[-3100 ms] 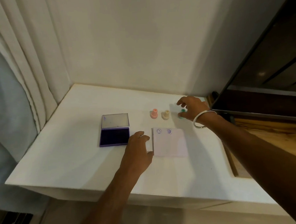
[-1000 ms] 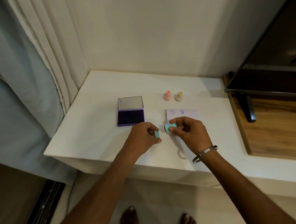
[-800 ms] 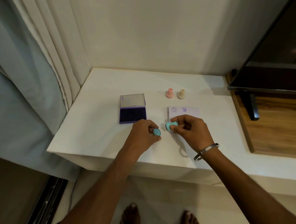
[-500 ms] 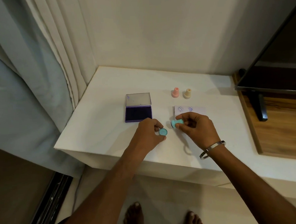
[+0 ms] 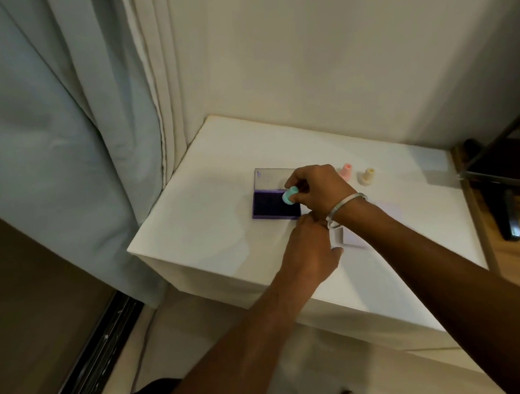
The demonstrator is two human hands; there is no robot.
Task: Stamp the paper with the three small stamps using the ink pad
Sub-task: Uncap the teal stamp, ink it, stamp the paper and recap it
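Since half a second ago the right hand (image 5: 320,187) has carried the teal stamp (image 5: 290,195) leftward, from beside the paper (image 5: 352,237) over to the ink pad (image 5: 276,206). I see its fingers (image 5: 294,181) pinched closed on the stamp, which sits tilted with its round face toward the dark purple pad — whether it touches the ink I cannot tell. A metal bangle (image 5: 345,206) circles that wrist.

The left hand (image 5: 311,250) has also shifted, now lying on the worktop (image 5: 206,229) just in front of the pad's near right corner, under the right wrist. Its fingers are hidden from me, so I cannot tell whether they are closed on the small teal cap seen earlier.

The ink pad's clear lid (image 5: 270,178) stands open behind its tray. The pink stamp (image 5: 346,171) and the cream stamp (image 5: 368,176) stand upright side by side, near the right hand — apart from it. The paper is mostly covered by the right forearm; only its near corner shows. A curtain (image 5: 69,146) hangs to the left.
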